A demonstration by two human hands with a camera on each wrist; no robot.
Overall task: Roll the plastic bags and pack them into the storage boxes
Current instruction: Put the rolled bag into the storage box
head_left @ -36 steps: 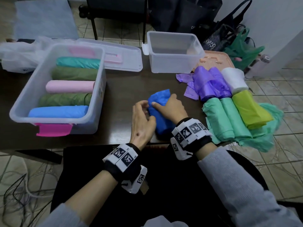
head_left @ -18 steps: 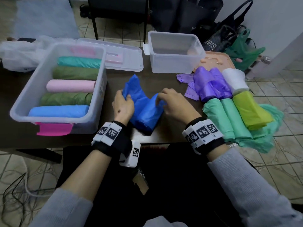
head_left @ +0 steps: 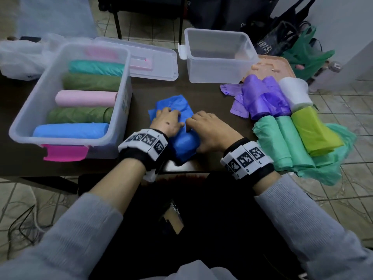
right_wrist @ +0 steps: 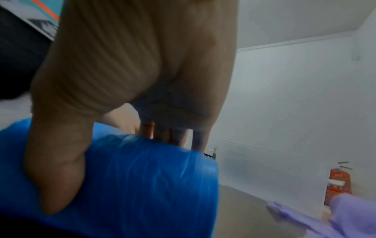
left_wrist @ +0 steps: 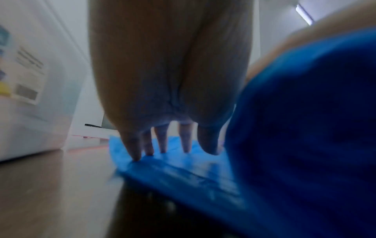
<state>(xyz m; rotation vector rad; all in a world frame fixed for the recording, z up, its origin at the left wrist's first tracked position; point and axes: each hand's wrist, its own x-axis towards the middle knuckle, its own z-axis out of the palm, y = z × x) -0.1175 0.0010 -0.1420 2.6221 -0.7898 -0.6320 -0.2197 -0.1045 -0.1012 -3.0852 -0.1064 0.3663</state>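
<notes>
A: Step in hand: rolling the blue bag (head_left: pixel 182 126) on the worktop (head_left: pixel 210 98). Both hands on it.

B: Hand states?

A: Left hand (head_left: pixel 166 123) is spread, straight fingers (left_wrist: pixel 134 149) pressing the flat, unrolled part down. Right hand (head_left: pixel 210 129) sits on the rolled part, thumb down its near side, fingers over the top. Looks like a loose hold around the roll, not a tight squeeze.

B: How to do it well?

A: My judgement: keep the flat tail pinned and smooth while the roll moves forward, with even pressure from both hands so it doesn't cone or go slack. Film is thin and slippery, so air pockets will puff it up.

B: Where's the bag, how does it look?

A: Middle of the worktop, near the front edge, between the big box (head_left: pixel 26 116) and the unpacked rolls (head_left: pixel 282 138). Saturated blue, glossy, wrinkled. Near half is a fat roll, far half lies flat and crumpled.

B: Progress?

A: Big box holds five rolls: teal, green, pink, green, light blue. Small box (head_left: pixel 218 67) looks empty. Purple, white, yellow-green and mint rolls wait at the right; the purple ones have loose ends.
</notes>
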